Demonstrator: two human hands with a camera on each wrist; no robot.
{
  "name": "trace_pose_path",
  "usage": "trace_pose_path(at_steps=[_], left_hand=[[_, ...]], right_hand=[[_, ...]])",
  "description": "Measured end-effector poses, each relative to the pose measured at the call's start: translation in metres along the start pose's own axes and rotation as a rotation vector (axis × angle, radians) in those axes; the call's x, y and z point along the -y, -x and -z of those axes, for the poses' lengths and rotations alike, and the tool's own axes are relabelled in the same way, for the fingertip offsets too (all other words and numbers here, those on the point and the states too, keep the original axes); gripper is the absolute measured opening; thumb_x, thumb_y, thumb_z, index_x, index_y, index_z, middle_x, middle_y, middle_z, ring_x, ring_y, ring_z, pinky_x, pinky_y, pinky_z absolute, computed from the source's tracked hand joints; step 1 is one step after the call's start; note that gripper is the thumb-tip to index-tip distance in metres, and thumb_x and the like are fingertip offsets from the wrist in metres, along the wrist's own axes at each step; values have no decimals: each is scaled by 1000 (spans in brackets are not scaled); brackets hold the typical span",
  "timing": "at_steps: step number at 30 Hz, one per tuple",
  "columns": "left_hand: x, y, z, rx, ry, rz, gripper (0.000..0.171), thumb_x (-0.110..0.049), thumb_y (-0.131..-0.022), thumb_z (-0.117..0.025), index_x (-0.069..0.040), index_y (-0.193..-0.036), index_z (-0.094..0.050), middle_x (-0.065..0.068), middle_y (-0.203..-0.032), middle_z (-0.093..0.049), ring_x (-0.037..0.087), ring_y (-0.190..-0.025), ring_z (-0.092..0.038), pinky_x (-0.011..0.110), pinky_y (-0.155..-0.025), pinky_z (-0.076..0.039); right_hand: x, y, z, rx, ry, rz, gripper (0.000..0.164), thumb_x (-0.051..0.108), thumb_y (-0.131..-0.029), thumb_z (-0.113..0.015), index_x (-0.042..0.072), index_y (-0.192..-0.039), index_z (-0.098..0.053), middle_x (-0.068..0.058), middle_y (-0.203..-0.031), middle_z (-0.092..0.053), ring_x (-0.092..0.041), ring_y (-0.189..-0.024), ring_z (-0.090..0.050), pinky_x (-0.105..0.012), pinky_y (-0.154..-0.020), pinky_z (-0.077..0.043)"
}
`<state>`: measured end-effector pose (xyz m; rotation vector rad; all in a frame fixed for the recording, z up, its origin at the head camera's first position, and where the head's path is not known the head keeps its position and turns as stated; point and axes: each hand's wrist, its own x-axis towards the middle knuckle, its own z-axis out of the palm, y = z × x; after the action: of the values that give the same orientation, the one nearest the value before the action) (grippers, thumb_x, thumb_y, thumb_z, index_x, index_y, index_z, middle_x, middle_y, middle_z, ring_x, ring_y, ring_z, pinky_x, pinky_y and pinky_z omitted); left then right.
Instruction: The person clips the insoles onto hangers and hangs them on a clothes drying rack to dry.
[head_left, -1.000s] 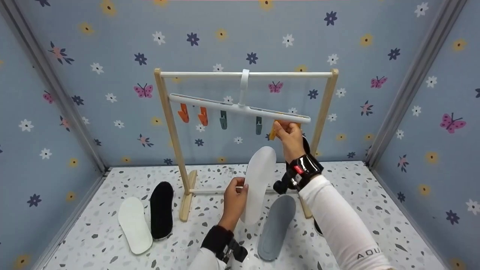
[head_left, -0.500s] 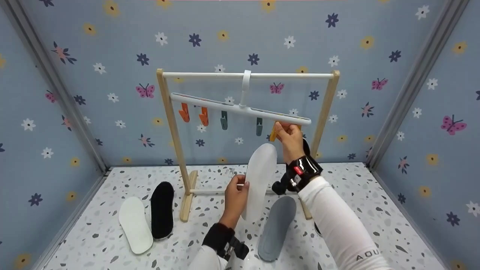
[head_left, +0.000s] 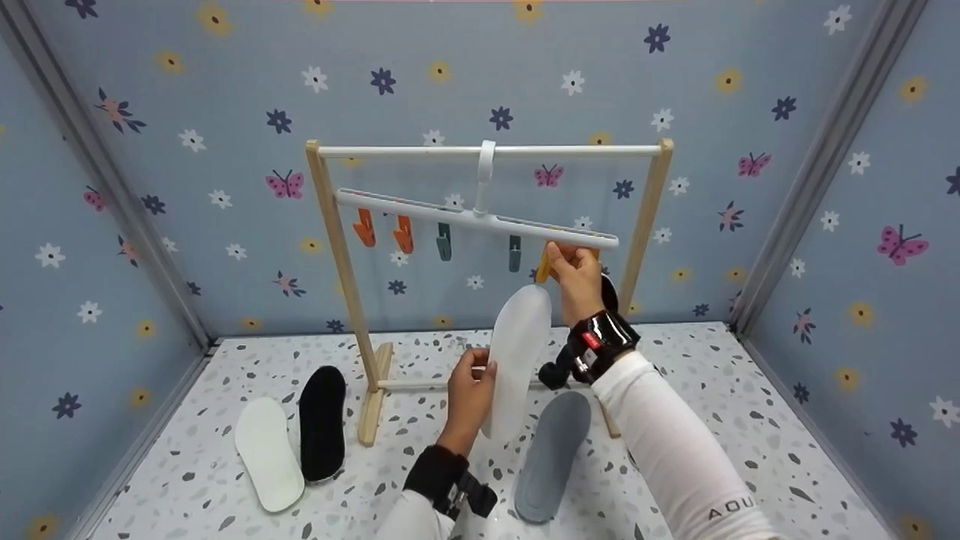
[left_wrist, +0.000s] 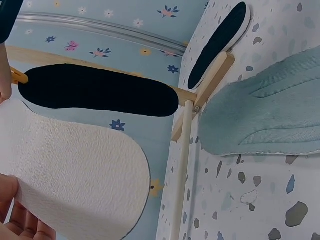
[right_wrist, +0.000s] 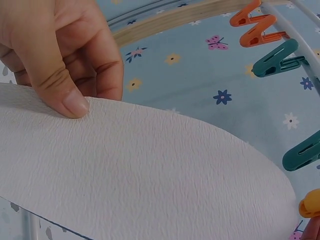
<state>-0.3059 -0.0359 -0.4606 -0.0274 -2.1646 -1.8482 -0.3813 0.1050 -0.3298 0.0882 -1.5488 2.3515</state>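
Note:
My left hand (head_left: 471, 397) pinches the edge of a white insole (head_left: 517, 360) between thumb and fingers, holding it upright in the air. The insole's top end sits just below a yellow clothespin (head_left: 542, 266). My right hand (head_left: 579, 281) grips that clothespin under the low right end of a white clip hanger (head_left: 476, 216). In the left wrist view, a black insole (left_wrist: 100, 90) hangs from another yellow clothespin (left_wrist: 19, 76); in the head view my right hand and wrist mostly hide it. Two orange clothespins (head_left: 403, 234) and two green clothespins (head_left: 444, 242) dangle along the hanger.
The hanger hooks over the top bar of a wooden rack (head_left: 341, 262). On the speckled floor lie a grey insole (head_left: 553, 457) at the front, and a pale insole (head_left: 268, 454) beside a black insole (head_left: 322, 424) at left. Another dark insole (left_wrist: 220, 42) lies beyond the rack's foot.
The white insole has risen slightly with my left hand, so its top end is nearer the yellow clothespin. My right hand stays at the clothespin, and the hanger keeps its tilt.

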Motion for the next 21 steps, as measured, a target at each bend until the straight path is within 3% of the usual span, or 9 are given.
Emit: trace_pose_path(at_steps=[13,21], left_hand=[[0,-2,-2,9,-19,-48,18,-5,-93,-55,-2,-110,-58,11,-104,-59,19,-85,-55,32,-73,-47],[-2,-2,-2,14,-15,-39,15,-6,-93,-55,-4,-108,-59,10,-104,-59,19,-85,-56,32,-74,-47]], right_hand=[[0,0,-1,-32,-29,1,9,4,-93,-56,3,-85,-51,0,-78,-52,-9,-74,-51,-25,-72,-43],[-1,0,-2,-36,-24,-10,8,5,-93,-55,1,-88,-50,-1,-79,-50,-10,-75,-50,-26,-73,-44]])
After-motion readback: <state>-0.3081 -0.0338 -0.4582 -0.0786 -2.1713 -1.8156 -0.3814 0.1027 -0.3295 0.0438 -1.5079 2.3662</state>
